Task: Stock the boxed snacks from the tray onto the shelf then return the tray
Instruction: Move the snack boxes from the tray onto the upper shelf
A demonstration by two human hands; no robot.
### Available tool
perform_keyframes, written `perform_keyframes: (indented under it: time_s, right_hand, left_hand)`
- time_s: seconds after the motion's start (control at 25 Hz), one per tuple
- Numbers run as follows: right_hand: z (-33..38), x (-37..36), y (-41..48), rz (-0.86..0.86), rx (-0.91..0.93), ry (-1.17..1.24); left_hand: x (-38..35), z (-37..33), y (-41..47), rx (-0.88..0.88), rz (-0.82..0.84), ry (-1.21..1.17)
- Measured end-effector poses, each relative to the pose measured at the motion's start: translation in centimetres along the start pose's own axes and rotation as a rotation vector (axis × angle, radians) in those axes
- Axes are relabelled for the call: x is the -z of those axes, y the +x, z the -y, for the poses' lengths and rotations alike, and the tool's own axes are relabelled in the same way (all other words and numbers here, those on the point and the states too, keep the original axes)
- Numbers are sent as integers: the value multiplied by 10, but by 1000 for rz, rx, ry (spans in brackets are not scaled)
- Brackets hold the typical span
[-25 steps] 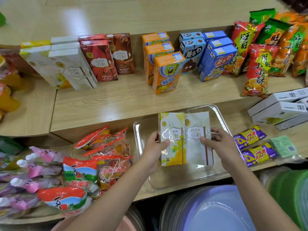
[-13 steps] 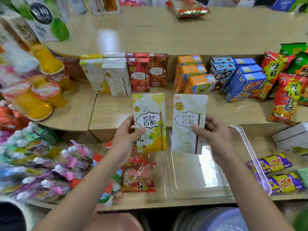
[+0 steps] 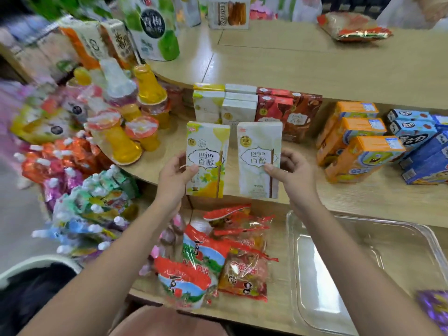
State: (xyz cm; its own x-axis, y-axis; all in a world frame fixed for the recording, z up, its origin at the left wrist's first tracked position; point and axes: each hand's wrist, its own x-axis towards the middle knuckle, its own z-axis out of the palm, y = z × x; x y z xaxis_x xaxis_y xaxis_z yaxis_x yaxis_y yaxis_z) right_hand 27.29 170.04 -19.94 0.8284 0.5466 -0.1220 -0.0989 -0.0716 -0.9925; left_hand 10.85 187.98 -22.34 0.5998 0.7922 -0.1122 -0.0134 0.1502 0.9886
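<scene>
Both forearms reach up from the bottom edge of the view and converge slightly toward the middle shelf (image 3: 363, 197). The left hand (image 3: 173, 177) is raised with its wrist bent, the thumb pressed on the printed front of the yellow-and-white box (image 3: 208, 160) near its left edge and the fingers curled behind it, so the hand is closed around that edge. The right hand (image 3: 294, 173) mirrors it: its thumb lies across the front of the white box (image 3: 259, 160) at the right edge, the other fingers wrapped behind.

Each box is held upright, long axis vertical, printed face toward the camera with the lettering reading the right way up. The two boxes stand side by side, near each other with a narrow gap between them. They are held in the air over the front part of the middle shelf, in front of the row of matching boxes (image 3: 225, 105) that stand against the back of that shelf. To the right of that row stand red and brown boxes (image 3: 288, 112), then orange boxes (image 3: 356, 139) and blue boxes (image 3: 417, 141).

The clear plastic tray (image 3: 363, 275) lies on the lower shelf beneath the right forearm, with nothing visible inside it. To its left on the same shelf lie bagged snacks (image 3: 218, 258).
</scene>
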Motion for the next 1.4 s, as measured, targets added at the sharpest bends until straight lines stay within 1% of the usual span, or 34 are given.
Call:
perform_keyframes:
  time_s: [0.12, 0.24, 0.36, 0.48, 0.64, 0.68, 0.76, 0.8, 0.92, 1.12, 1.4]
  right_hand:
    - [-7, -25, 25, -16, 48, -75]
    - [-18, -42, 49, -73, 77, -144]
    - [-32, -52, 70, -89, 105, -135]
    - [-44, -54, 84, -93, 124, -189]
    - [-52, -50, 98, -89, 215, -428]
    - [-53, -49, 101, -99, 244, -490]
    - [-55, -51, 105, -114, 285, -552]
    - [-56, -53, 106, -113, 306, -563]
    - [-59, -64, 110, -121, 345, -571]
    - [-58, -77, 114, -206, 290, -560]
    - [-57, -83, 119, -257, 235, -504]
  left_hand:
    - [11, 9, 29, -19, -29, 51]
    - [20, 24, 59, 6, -60, 41]
    - [19, 40, 86, 19, -36, 29]
    - [16, 51, 103, -7, -15, 91]
    - [15, 50, 111, -125, 46, 275]
    - [14, 48, 111, -165, 33, 370]
    - [13, 45, 113, -249, -50, 609]
    - [12, 43, 114, -284, -89, 669]
    - [6, 37, 120, -320, -109, 669]
    - [0, 37, 136, -310, -193, 704]
    - [-13, 31, 151, -306, -222, 760]
